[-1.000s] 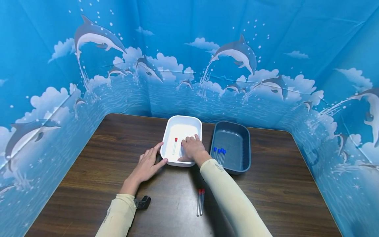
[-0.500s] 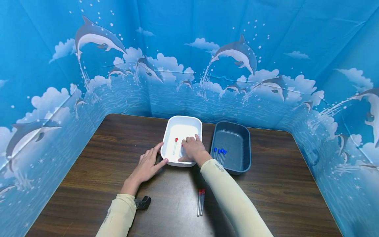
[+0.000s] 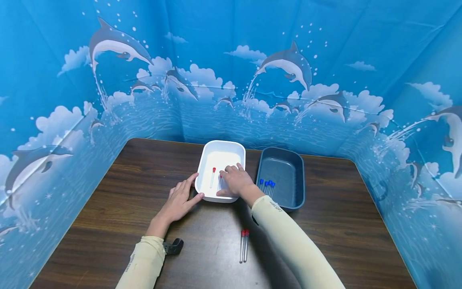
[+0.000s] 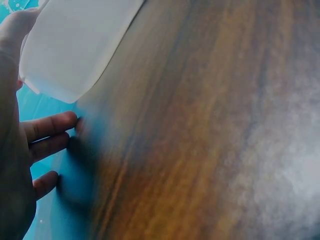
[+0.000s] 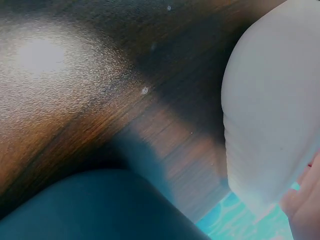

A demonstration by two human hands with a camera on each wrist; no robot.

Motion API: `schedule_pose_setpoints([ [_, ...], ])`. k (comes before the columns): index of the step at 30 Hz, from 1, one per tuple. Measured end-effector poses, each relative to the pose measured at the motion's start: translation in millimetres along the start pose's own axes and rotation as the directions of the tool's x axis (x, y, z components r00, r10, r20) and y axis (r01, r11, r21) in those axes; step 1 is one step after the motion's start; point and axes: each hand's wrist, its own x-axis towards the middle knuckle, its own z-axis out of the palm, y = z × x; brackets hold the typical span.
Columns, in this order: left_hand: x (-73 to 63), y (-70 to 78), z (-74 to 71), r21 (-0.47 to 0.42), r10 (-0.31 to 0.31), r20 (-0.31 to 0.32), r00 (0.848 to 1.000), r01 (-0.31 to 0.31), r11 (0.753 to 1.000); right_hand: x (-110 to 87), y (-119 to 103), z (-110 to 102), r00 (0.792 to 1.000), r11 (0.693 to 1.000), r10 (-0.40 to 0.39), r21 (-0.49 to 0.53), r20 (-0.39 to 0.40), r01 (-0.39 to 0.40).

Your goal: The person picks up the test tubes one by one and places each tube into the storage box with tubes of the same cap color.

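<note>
In the head view, a white tray (image 3: pixel 205 160) holds a red-capped test tube (image 3: pixel 212 178) lying lengthwise. A second test tube (image 3: pixel 221 176) lies beside it, partly under my right hand (image 3: pixel 236 182). That hand reaches into the tray with fingers spread, index fingertip by the red cap and thumb near the front wall. My left hand (image 3: pixel 180 200) rests against the tray's front left corner, thumb and fingers apart. In the left wrist view, the left fingers (image 4: pixel 47 127) are extended near the tray's outer wall (image 4: pixel 75 45). The right wrist view mostly shows tabletop and the tray's side (image 5: pixel 270 105).
A dark blue-grey tray (image 3: pixel 288 168) stands to the right, with several blue-capped test tubes (image 3: pixel 267 186) at its left front. Two red-capped test tubes (image 3: pixel 244 247) lie side by side on the dark wooden table (image 3: pixel 325 249). A dolphin-print curtain (image 3: pixel 223 80) surrounds the table's back and sides.
My right forearm has swung slightly outward to the right, while the right hand stays in the white tray. The left hand and the tubes look unchanged.
</note>
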Motion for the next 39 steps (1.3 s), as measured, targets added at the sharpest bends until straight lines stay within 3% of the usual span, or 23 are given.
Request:
schedule_pose_setpoints([
  [10, 0.4, -0.8, 0.5, 0.002, 0.011, 0.000, 1.000, -0.011, 1.000, -27.5, 1, -10, 0.987, 0.995, -0.067, 0.067, -0.149, 0.078],
  [16, 0.7, -0.6, 0.1, 0.006, 0.002, 0.006, 1.000, -0.002, 1.000, -50.7, 4, -13, 0.959, 0.986, -0.088, 0.111, -0.271, 0.122],
  [22, 0.0, -0.5, -0.3, 0.000, -0.007, 0.008, 1.000, 0.007, 1.000, -83.4, 7, -16, 0.923, 0.972, -0.047, 0.196, -0.382, 0.130],
  [34, 0.9, -0.7, 0.2, 0.000, 0.000, 0.013, 1.000, 0.000, 1.000, -146.8, -2, 0, 0.886, 0.937, -0.031, 0.296, -0.462, 0.187],
  [37, 1.6, -0.3, -0.2, -0.001, -0.003, 0.014, 1.000, 0.003, 1.000, -160.8, -5, 10, 0.890, 0.929, -0.035, 0.314, -0.454, 0.196],
  [39, 2.0, 0.0, -0.4, 0.002, -0.006, 0.013, 1.000, 0.005, 1.000, -168.6, -6, 18, 0.904, 0.922, -0.043, 0.331, -0.425, 0.200],
])
